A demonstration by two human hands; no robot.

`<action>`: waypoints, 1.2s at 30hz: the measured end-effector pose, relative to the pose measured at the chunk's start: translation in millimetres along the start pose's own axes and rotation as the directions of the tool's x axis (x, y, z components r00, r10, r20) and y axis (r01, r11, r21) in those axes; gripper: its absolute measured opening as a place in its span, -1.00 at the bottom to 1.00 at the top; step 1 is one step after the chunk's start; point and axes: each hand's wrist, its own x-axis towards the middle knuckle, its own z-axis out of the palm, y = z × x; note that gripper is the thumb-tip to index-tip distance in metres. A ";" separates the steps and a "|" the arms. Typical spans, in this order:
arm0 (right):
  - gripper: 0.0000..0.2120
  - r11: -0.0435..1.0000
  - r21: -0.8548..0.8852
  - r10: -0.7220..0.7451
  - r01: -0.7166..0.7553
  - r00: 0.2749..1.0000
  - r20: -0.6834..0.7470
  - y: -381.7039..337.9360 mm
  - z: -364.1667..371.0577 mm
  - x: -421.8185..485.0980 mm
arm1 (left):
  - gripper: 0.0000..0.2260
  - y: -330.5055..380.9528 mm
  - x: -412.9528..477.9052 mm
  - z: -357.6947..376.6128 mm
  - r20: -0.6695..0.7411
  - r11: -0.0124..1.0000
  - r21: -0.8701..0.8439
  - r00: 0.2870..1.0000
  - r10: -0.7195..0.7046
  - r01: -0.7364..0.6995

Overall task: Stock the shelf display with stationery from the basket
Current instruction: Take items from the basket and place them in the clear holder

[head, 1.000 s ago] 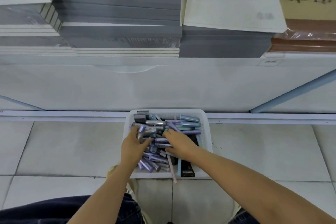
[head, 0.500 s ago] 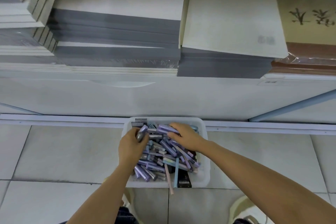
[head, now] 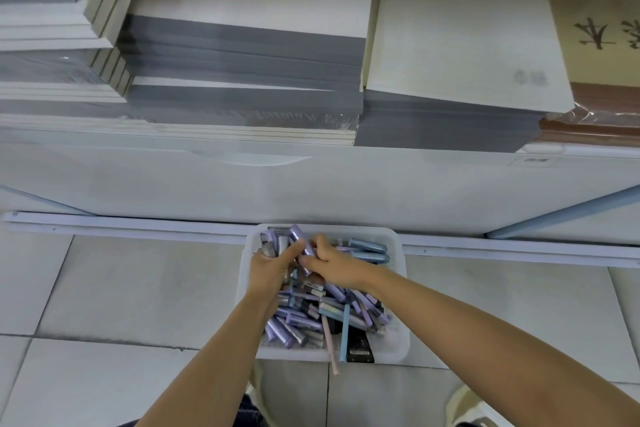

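The tiled floor [head: 138, 288] carries a white basket [head: 398, 347] (hard by the shelf's base); the shelf [head: 311, 184] bears grey-edged stacked notebooks [head: 242, 62].

Bare hands [head: 272, 269] [head: 332, 263], dark-blue trousers [head: 250, 415], pale shoe [head: 475, 405].

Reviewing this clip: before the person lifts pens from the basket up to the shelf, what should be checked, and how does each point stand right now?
1. Left hand grips a bundle of pens: ok.
2. Right hand pinches a purple pen beside that bundle: ok.
3. Basket sits flat on the floor tiles: ok.
4. Free space for pens on the shelf: cannot tell; only notebook stacks show.
5. Pink pencil lies fully inside the basket: not ok; its end overhangs the near rim.
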 end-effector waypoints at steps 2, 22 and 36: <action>-0.68 1.000 0.008 -0.004 0.004 1.000 -0.019 0.2 1.9 -1.2 | -0.77 0.9 1.2 -2.7 -0.043 0.999 -0.040 0.999 -0.018 0.017; -0.56 0.889 -0.159 -0.457 0.429 0.854 -0.247 -125.5 -80.7 -182.1 | -0.83 130.1 -121.4 82.1 0.131 0.800 -0.060 0.789 0.600 -0.597; -0.88 0.429 -0.529 -0.847 0.732 0.123 -0.517 -259.5 -142.9 -381.2 | -0.84 285.9 -263.8 151.3 0.376 0.480 -0.244 0.374 0.848 -0.843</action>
